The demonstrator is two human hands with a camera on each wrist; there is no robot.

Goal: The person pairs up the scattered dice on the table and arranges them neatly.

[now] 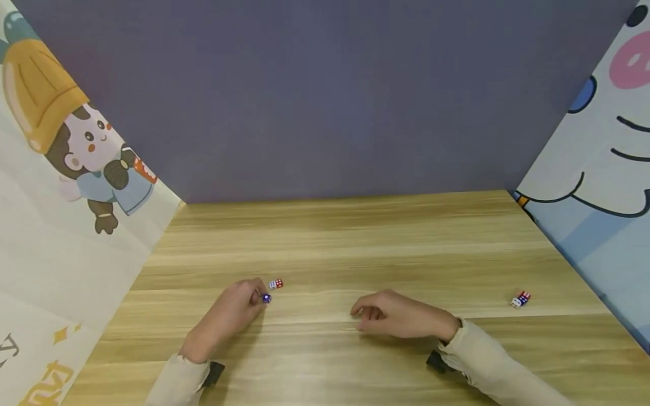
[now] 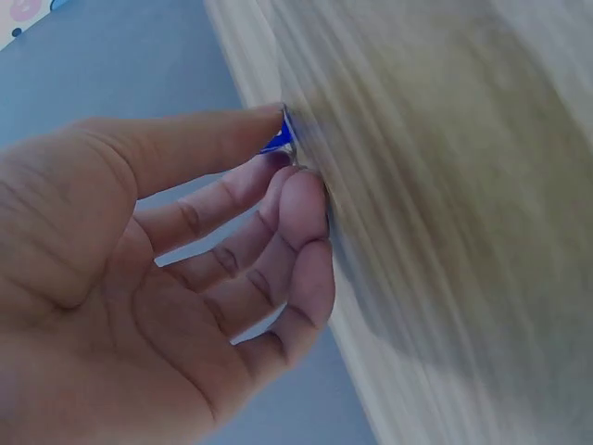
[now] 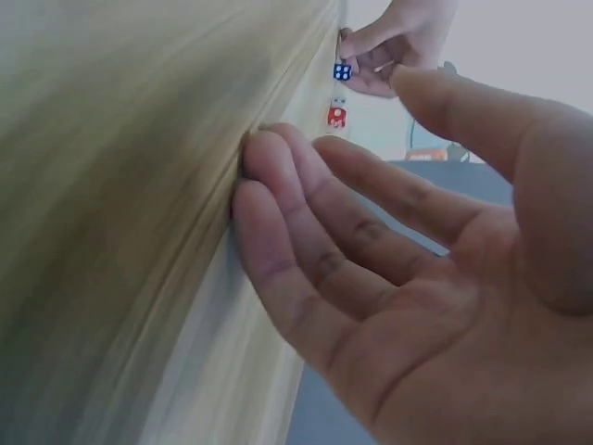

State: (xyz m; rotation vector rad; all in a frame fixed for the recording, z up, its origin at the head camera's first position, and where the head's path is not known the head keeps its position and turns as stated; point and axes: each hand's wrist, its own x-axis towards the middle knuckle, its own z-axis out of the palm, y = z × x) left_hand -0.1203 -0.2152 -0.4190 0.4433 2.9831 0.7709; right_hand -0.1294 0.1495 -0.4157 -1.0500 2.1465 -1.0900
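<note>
Now both hands (image 1: 231, 313) low, fingertips tabletop-bound.

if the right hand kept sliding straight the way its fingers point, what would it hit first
Probably the left hand and the blue die it pinches: the right hand points left across the table toward them. The red die lies slightly farther back, though depth is hard to judge.

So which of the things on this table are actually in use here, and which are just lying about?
In use:
- blue die, pinched at the tips of the left hand
- red die, lying just beyond it on the table

Lying about:
- small cluster of dice far to the right, untouched
- right hand, resting on the table, holding nothing
</note>
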